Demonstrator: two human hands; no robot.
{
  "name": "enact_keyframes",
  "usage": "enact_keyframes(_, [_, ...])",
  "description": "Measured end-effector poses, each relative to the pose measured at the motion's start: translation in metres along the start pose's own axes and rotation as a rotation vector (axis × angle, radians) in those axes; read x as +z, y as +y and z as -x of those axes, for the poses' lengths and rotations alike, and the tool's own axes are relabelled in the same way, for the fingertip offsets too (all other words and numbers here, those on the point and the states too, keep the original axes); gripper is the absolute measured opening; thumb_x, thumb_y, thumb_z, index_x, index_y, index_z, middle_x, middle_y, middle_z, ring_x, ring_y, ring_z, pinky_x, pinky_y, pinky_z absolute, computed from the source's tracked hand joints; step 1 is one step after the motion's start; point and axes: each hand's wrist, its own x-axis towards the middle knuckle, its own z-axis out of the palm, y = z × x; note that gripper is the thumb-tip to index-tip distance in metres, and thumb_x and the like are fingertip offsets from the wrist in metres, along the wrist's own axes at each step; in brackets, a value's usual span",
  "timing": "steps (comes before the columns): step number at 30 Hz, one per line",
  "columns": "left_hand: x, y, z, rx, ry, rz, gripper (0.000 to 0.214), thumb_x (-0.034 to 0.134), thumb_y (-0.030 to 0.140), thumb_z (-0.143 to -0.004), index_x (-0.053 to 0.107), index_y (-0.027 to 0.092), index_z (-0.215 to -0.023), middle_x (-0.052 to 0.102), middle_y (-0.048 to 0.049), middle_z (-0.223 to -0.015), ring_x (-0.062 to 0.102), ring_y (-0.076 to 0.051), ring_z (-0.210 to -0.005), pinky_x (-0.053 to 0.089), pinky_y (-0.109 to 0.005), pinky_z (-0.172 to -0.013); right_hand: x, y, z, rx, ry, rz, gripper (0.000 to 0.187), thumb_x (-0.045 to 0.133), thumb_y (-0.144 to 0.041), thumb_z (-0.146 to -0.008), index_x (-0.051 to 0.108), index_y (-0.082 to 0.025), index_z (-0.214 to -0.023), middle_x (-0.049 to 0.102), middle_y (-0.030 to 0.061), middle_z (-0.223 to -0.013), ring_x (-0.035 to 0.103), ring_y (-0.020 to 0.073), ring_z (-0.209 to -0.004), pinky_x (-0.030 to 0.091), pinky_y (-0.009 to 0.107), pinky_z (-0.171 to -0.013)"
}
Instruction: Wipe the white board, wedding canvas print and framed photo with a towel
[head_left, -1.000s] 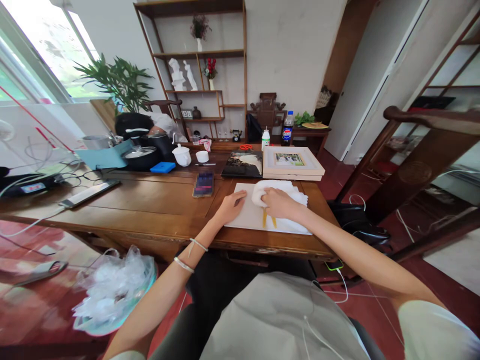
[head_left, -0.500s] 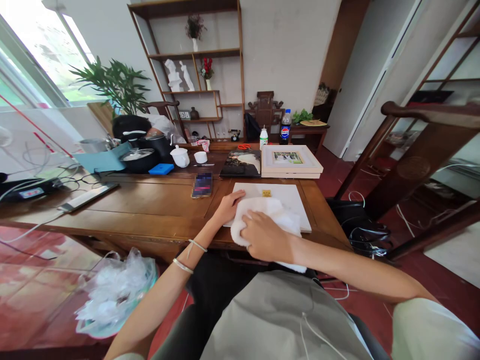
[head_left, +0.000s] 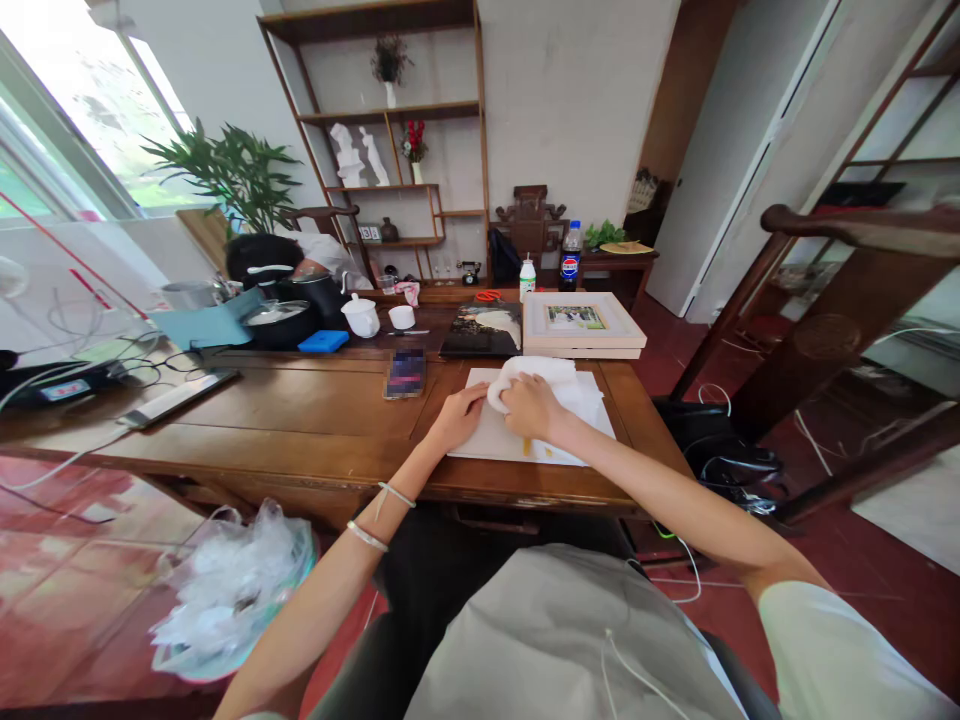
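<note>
A white flat board point(head_left: 495, 440) lies on the wooden table point(head_left: 315, 410) in front of me. My right hand point(head_left: 529, 408) is closed on a bunched white cloth point(head_left: 559, 378) and presses it onto the board's far half. My left hand point(head_left: 459, 416) rests flat on the board's left edge, fingers spread, holding it down. Small yellow fittings point(head_left: 527, 447) show on the board just below my right wrist.
Behind the board sit a white picture frame point(head_left: 581, 322) and a dark picture point(head_left: 484, 328). A phone point(head_left: 406, 372) lies left of it. Pots, a teapot point(head_left: 361, 314), cables and a blue box crowd the far left. A plastic bag point(head_left: 229, 585) lies on the floor.
My right hand has pushed the cloth from the board's near edge back up to its far part. The left hand has stayed on the board's left edge.
</note>
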Motion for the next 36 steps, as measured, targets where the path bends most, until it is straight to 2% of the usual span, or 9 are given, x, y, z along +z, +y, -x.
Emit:
enact_keyframes(3, [0.0,-0.002,0.0,-0.01,0.0,0.02,0.039,0.043,0.011,-0.08,0.064,0.017,-0.112,0.06,-0.0044,-0.123,0.053,-0.022,-0.119,0.038,-0.037,-0.104,-0.002,-0.029,0.021,-0.028,0.041,0.03,0.027,0.049,-0.016,-0.076,0.068,-0.012,-0.094,0.063,0.0189,-0.102,0.052,0.0318,-0.101,0.037,0.042,-0.084])
enact_keyframes(6, [0.001,-0.004,0.0,-0.025,0.007,0.021,0.037,0.043,0.011,-0.08,0.064,0.015,-0.111,0.06,-0.0066,-0.123,0.053,-0.022,-0.118,0.039,-0.036,-0.104,-0.01,-0.054,0.052,-0.188,0.083,0.015,0.022,0.05,-0.018,-0.076,0.069,-0.014,-0.087,0.063,0.0191,-0.099,0.052,0.0317,-0.099,0.037,0.042,-0.082])
enact_keyframes(10, [0.002,-0.005,0.001,-0.003,0.024,0.002,0.035,0.041,0.013,-0.083,0.065,0.012,-0.109,0.06,-0.0087,-0.123,0.052,-0.021,-0.119,0.038,-0.036,-0.105,-0.017,-0.05,0.07,-0.293,0.067,-0.08,0.019,0.052,-0.022,-0.074,0.069,-0.016,-0.082,0.064,0.015,-0.091,0.054,0.0301,-0.096,0.04,0.038,-0.078])
enact_keyframes(13, [0.004,-0.005,0.001,-0.001,0.038,-0.013,0.035,0.041,0.014,-0.083,0.065,0.013,-0.11,0.061,-0.0073,-0.122,0.054,-0.021,-0.118,0.038,-0.035,-0.105,-0.013,-0.019,0.054,-0.228,0.003,-0.126,0.02,0.053,-0.024,-0.074,0.067,-0.014,-0.084,0.064,0.0141,-0.089,0.057,0.028,-0.089,0.041,0.035,-0.075])
enact_keyframes(16, [0.004,-0.005,0.0,0.0,0.035,-0.023,0.037,0.041,0.013,-0.083,0.064,0.013,-0.111,0.06,-0.0078,-0.123,0.054,-0.02,-0.118,0.038,-0.035,-0.105,-0.003,0.019,0.026,-0.049,-0.064,-0.206,0.025,0.057,-0.03,-0.074,0.064,-0.011,-0.088,0.063,0.0172,-0.097,0.059,0.0286,-0.087,0.042,0.033,-0.072])
enact_keyframes(20, [0.003,-0.004,0.0,0.004,0.042,-0.034,0.036,0.04,0.012,-0.083,0.065,0.014,-0.109,0.061,-0.007,-0.122,0.054,-0.02,-0.117,0.038,-0.035,-0.106,0.004,0.05,-0.015,0.041,-0.049,-0.283,0.032,0.054,-0.034,-0.078,0.059,-0.01,-0.099,0.062,0.0182,-0.108,0.058,0.0289,-0.095,0.042,0.031,-0.074])
enact_keyframes(28, [0.0,0.0,0.0,0.001,0.021,-0.061,0.036,0.041,0.01,-0.081,0.065,0.013,-0.109,0.063,-0.0066,-0.119,0.057,-0.021,-0.113,0.041,-0.035,-0.102,-0.001,0.033,-0.086,0.102,-0.07,-0.432,0.038,0.055,-0.036,-0.078,0.057,-0.011,-0.107,0.064,0.0157,-0.11,0.061,0.0272,-0.093,0.045,0.028,-0.071])
enact_keyframes(32, [0.0,-0.001,0.001,-0.001,0.024,-0.05,0.037,0.042,0.011,-0.082,0.065,0.016,-0.109,0.063,-0.005,-0.119,0.057,-0.021,-0.113,0.041,-0.035,-0.102,0.001,0.036,-0.09,0.11,-0.092,-0.452,0.04,0.059,-0.033,-0.073,0.057,-0.011,-0.107,0.063,0.0172,-0.111,0.061,0.0282,-0.094,0.044,0.028,-0.072])
enact_keyframes(36, [0.002,-0.003,0.001,-0.005,0.031,-0.046,0.036,0.041,0.013,-0.082,0.064,0.011,-0.11,0.062,-0.0089,-0.121,0.054,-0.02,-0.117,0.037,-0.034,-0.106,0.001,0.067,-0.065,0.14,-0.103,-0.458,0.038,0.057,-0.033,-0.074,0.058,-0.012,-0.105,0.064,0.0154,-0.11,0.061,0.027,-0.091,0.045,0.029,-0.071])
